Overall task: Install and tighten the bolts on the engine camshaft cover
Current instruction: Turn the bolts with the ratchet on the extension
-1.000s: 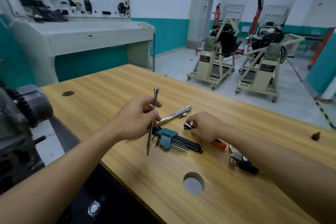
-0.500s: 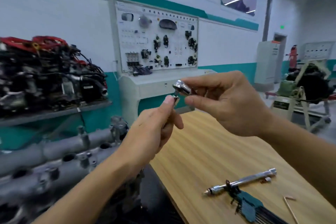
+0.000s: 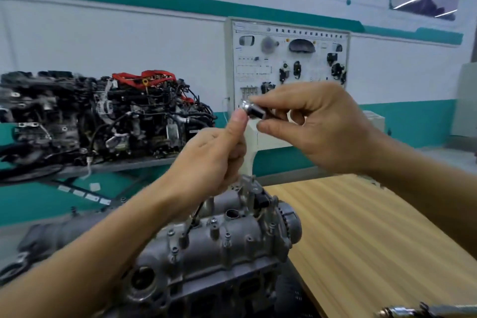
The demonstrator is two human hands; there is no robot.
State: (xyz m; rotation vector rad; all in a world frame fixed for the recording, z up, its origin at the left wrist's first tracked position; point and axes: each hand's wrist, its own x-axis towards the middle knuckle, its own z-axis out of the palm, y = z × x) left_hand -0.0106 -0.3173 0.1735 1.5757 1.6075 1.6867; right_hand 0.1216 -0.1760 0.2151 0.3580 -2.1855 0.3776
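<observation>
Fingertips of right hand (image 3: pixel 317 126) pinch chrome socket (image 3: pixel 251 109) just above left hand (image 3: pixel 206 160), curled round driver shaft (image 3: pixel 193 221); misaligned, socket may slip onto camshaft cover (image 3: pixel 219 250) below.

A wooden workbench (image 3: pixel 361 227) lay at right. Behind, an assembled engine (image 3: pixel 116 116) with red parts on top sat on a grey shelf (image 3: pixel 129 166), beside a white, seemingly electrical, training panel (image 3: pixel 289 59).

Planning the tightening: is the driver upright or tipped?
Tipped: the driver slants from the left hand down-left toward the camshaft cover.
</observation>
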